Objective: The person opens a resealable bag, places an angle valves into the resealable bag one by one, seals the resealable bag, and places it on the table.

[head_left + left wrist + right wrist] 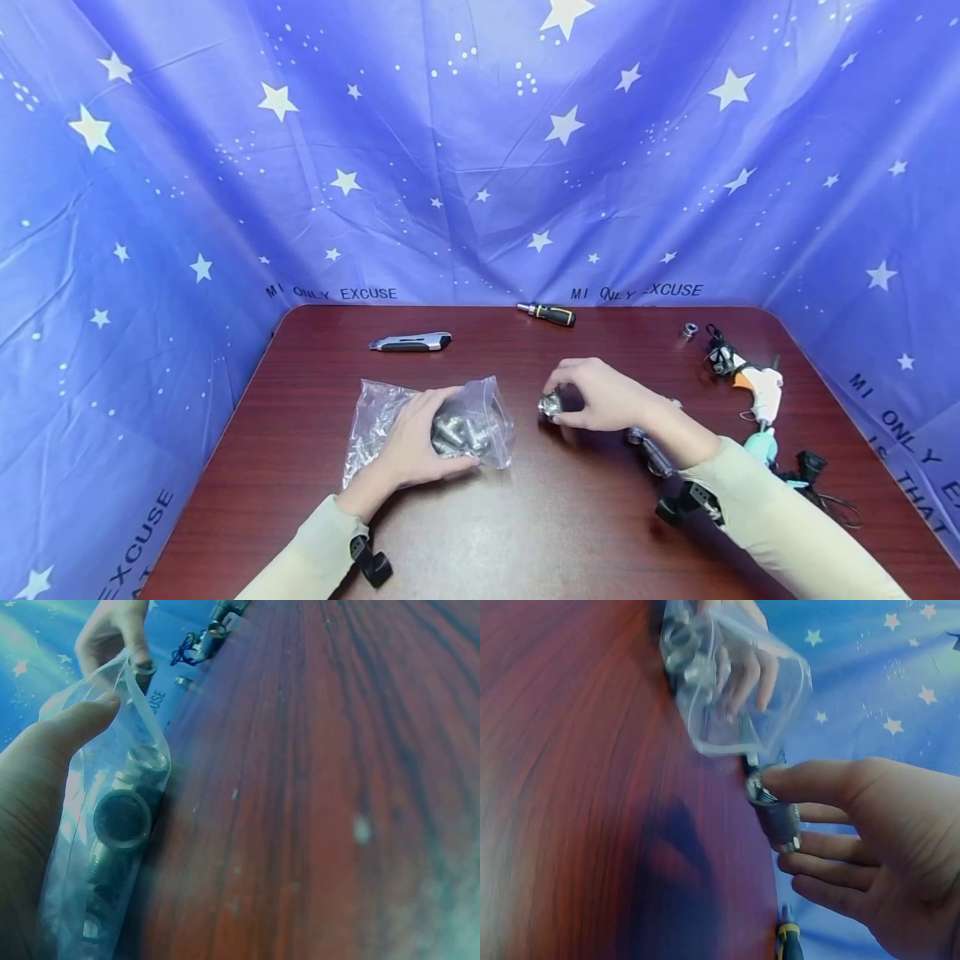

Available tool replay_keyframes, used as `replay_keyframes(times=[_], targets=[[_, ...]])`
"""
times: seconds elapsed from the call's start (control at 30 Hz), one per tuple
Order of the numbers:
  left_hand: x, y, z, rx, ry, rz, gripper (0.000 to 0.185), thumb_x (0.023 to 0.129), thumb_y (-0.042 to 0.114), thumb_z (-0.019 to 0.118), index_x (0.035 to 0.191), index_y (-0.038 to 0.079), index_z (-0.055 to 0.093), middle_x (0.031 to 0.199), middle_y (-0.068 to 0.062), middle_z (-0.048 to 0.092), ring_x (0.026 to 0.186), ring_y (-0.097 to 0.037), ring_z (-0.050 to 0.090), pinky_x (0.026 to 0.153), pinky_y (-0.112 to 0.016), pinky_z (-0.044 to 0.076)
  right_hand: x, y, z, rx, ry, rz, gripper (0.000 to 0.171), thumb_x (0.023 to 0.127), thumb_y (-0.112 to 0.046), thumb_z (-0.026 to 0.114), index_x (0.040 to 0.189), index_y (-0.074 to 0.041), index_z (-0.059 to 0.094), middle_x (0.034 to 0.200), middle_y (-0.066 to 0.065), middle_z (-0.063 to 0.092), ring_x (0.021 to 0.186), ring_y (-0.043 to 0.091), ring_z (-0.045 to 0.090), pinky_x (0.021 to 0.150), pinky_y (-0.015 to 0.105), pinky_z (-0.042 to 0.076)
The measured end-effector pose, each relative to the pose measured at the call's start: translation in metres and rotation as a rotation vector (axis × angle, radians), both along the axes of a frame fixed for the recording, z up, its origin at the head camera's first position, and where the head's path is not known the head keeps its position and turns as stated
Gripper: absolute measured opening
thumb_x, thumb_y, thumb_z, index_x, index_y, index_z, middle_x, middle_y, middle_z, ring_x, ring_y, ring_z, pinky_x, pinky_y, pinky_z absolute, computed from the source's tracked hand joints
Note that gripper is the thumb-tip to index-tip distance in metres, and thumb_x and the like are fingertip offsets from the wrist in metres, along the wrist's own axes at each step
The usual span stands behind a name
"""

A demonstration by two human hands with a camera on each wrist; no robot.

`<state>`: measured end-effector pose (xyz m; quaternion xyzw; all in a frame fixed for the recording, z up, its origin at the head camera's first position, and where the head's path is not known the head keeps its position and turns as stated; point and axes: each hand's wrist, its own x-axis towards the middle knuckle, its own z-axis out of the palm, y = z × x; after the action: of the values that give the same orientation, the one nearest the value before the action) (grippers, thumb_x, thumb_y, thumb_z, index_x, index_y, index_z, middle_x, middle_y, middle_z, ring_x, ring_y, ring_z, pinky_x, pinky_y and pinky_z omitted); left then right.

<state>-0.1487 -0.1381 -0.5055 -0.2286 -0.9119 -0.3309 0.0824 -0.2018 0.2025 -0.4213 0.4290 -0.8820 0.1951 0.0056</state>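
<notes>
A clear plastic bag (366, 429) lies on the table in the head view, with several metal pipe fittings (460, 433) inside. My left hand (408, 442) grips the bag from above; the left wrist view shows the thumb (82, 720) against the bag near its raised edge. To the right of the bag, my right hand (607, 396) pinches a metal fitting (550, 406) between thumb and fingers. That fitting (776, 821) appears in the right wrist view as a short, hollow cylinder, apart from the bag.
A utility knife (411, 342) and a black-and-yellow screwdriver (551, 315) lie toward the back. At the right are a small metal ring-like part (688, 332), a white-and-orange glue gun (765, 392), a teal object (761, 447) and a black plug (810, 464). A dark metallic object (657, 458) lies partly beneath my right forearm.
</notes>
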Motion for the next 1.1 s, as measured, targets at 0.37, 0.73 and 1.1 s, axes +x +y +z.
replay_keyframes(times=[0.37,0.73,1.1], targets=[[0.000,0.001,0.002,-0.001,0.007,-0.006,0.110,0.063,0.063,0.094,0.156,0.024,0.049,0.142,0.000,0.065,0.134,-0.026,0.059,0.117,-0.058,0.044,0.005,-0.053,-0.009,-0.170,-0.061,-0.082,0.029,0.081,-0.026,0.091,0.103,-0.014,0.076,0.097,-0.004,0.078,0.092,0.019,0.077,0.085,0.041,0.064],[0.001,0.002,-0.001,0.005,0.019,-0.013,0.108,0.065,0.062,0.093,0.156,0.022,0.050,0.143,-0.002,0.065,0.134,-0.026,0.059,0.117,-0.061,0.043,0.015,-0.082,-0.035,-0.200,-0.140,-0.171,0.030,0.078,-0.032,0.094,0.086,-0.014,0.070,0.079,-0.003,0.073,0.072,0.007,0.064,0.067,0.018,0.051],[0.002,0.002,0.001,0.016,0.013,-0.014,0.108,0.064,0.061,0.094,0.155,0.022,0.050,0.144,-0.001,0.064,0.134,-0.027,0.059,0.117,-0.062,0.043,0.021,-0.099,-0.052,-0.343,-0.148,-0.205,0.032,0.079,-0.034,0.095,0.081,-0.022,0.066,0.083,-0.009,0.070,0.081,0.006,0.072,0.076,0.020,0.060]])
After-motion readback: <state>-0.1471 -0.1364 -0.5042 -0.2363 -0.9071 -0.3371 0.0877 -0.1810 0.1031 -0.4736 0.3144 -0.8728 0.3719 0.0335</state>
